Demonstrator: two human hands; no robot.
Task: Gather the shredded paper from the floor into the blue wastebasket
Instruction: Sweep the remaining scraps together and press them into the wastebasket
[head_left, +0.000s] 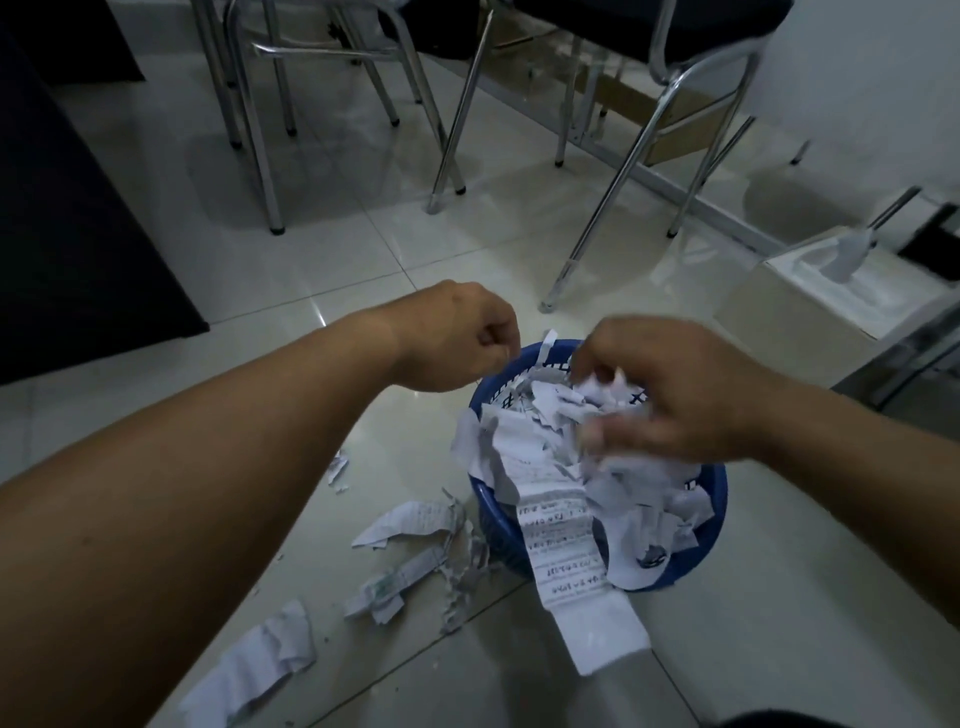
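Note:
The blue wastebasket (709, 525) stands on the tiled floor, heaped with white paper shreds (540, 431). A long printed strip (566, 545) hangs over its front rim down to the floor. My right hand (675, 389) is over the basket, fingers curled around a clump of shreds. My left hand (457, 338) hovers at the basket's far left rim, fingers closed; whether it pinches anything I cannot tell. More torn paper (405, 525) lies on the floor left of the basket, and a bigger piece (260, 654) lies nearer me.
Chrome chair legs (452, 130) stand behind the basket. A white box (810, 296) with a handled tool in it sits at the right. A dark mat or cabinet (78, 234) borders the left.

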